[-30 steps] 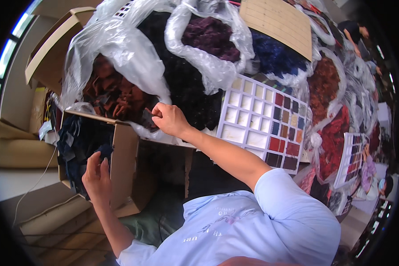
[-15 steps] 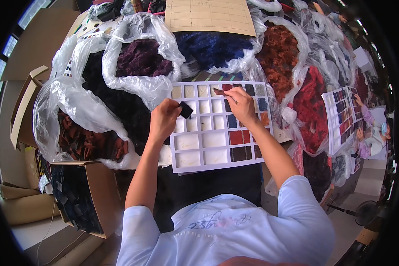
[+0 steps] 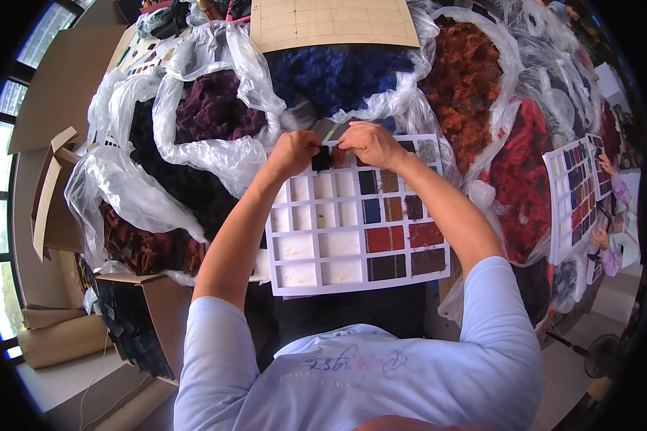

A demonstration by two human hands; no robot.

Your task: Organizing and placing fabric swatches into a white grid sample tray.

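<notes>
A white gridded sample board (image 3: 359, 287) lies in front of me, its right-hand compartments filled with coloured fabric swatches and many left-hand ones bare. My left hand (image 3: 296, 154) is closed in a pinch on a black swatch (image 3: 321, 159) at a compartment in the far row. Right beside it, my right hand (image 3: 372, 146) pinches a small reddish-brown swatch (image 3: 338, 157) over the same row; its fingertips partly cover the piece. Nearer to me on the board are a red swatch (image 3: 385, 239), a dark brown swatch (image 3: 386, 267) and a blue swatch (image 3: 372, 210).
Plastic bags of purple fibre (image 3: 219, 108), blue fibre (image 3: 338, 75), rust fibre (image 3: 461, 79) and red fibre (image 3: 519, 172) ring the board. A tan ruled sheet (image 3: 334, 25) lies beyond. At left stands a cardboard box (image 3: 169, 316). Another person's hand (image 3: 604, 165) holds a second swatch board (image 3: 571, 194).
My left hand has moved away from me and right, bringing the black swatch to the far row. My right hand has shifted slightly left with the reddish-brown swatch. The view has shifted slightly.
</notes>
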